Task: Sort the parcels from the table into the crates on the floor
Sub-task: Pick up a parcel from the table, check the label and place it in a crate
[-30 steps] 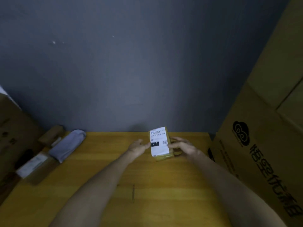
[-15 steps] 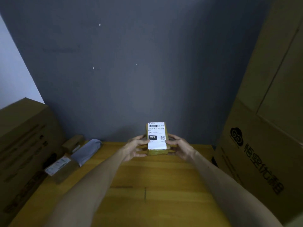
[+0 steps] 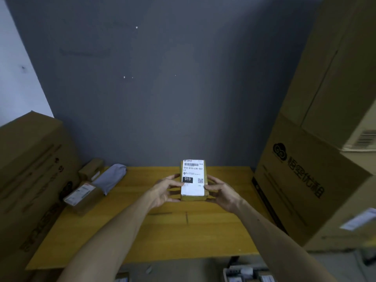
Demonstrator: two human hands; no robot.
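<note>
Nearest the camera, at the bottom edge: crate [image 3: 247, 276] on the floor with labelled parcels inside, partly cut off. Above the wooden table [image 3: 158, 237], held clear of its top: small brown parcel [image 3: 193, 180], white label facing up, "010" printed on it. Left hand [image 3: 164, 190] gripping its left side, fingers curled; right hand [image 3: 221, 192] gripping its right side. Farther left on the table: labelled box [image 3: 81, 196], grey bag [image 3: 110, 178], small carton [image 3: 91, 169]. Flanking: big cardboard boxes [image 3: 305, 180]. Behind: grey wall [image 3: 162, 88].
</note>
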